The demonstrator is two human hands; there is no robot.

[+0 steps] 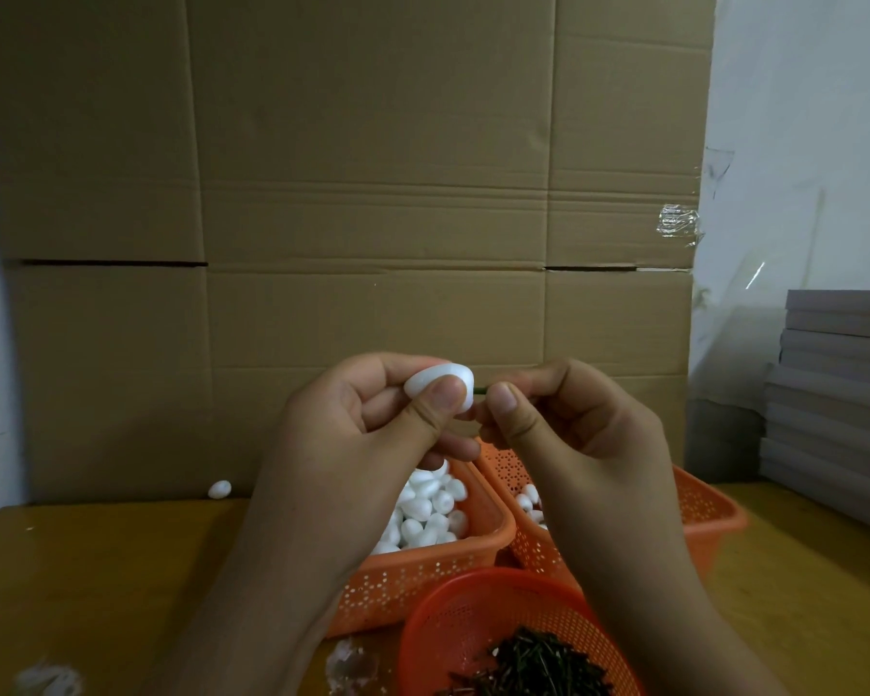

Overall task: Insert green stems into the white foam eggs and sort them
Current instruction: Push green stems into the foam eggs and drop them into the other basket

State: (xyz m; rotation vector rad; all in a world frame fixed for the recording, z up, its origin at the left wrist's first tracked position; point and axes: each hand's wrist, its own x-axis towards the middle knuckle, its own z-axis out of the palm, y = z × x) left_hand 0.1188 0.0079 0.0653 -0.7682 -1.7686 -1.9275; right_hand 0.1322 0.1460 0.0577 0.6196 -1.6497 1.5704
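Observation:
My left hand (372, 424) grips a white foam egg (440, 383) between thumb and fingers, raised above the baskets. My right hand (568, 419) pinches a short green stem (479, 391) whose tip meets the egg's right end. Below my hands an orange rectangular basket (423, 575) holds several plain foam eggs (430, 509). A second orange basket (699, 509) to its right holds a few eggs (529, 499), partly hidden by my right hand. A round orange basket (453, 625) at the bottom holds a heap of dark green stems (538, 665).
A large flattened cardboard sheet (372, 193) stands upright behind the wooden table (96, 595). One loose foam egg (219, 489) lies at its foot on the left. Stacked grey boards (839, 394) sit at the right. White foam scraps (46, 678) lie near the front edge.

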